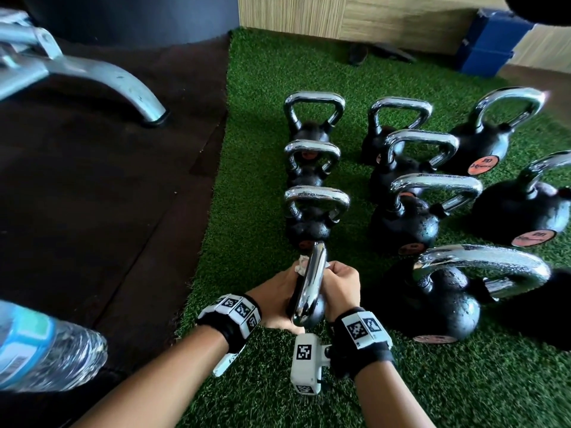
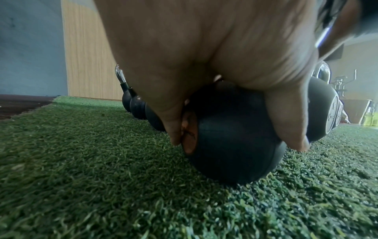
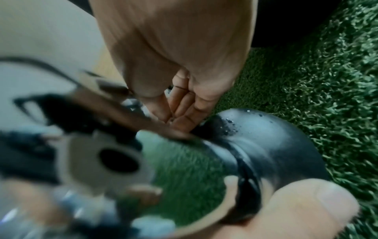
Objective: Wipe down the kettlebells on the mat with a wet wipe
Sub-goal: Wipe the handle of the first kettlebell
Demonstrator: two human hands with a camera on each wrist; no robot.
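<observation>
Wiping the nearest kettlebell, low centre of the head view.

Left hand cups its ball; right hand clasps the wet wipe at the chrome handle. Kettlebells behind already glisten; several likely remain.

Even, soft daylight gives the head view sharp focus with barrel bending at its edges and glare on the chrome kettlebell handles, while the right wrist view is heavily blurred up close.

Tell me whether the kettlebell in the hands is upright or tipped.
Tipped: the kettlebell leans toward the person, its base edge lifted off the turf.
</observation>
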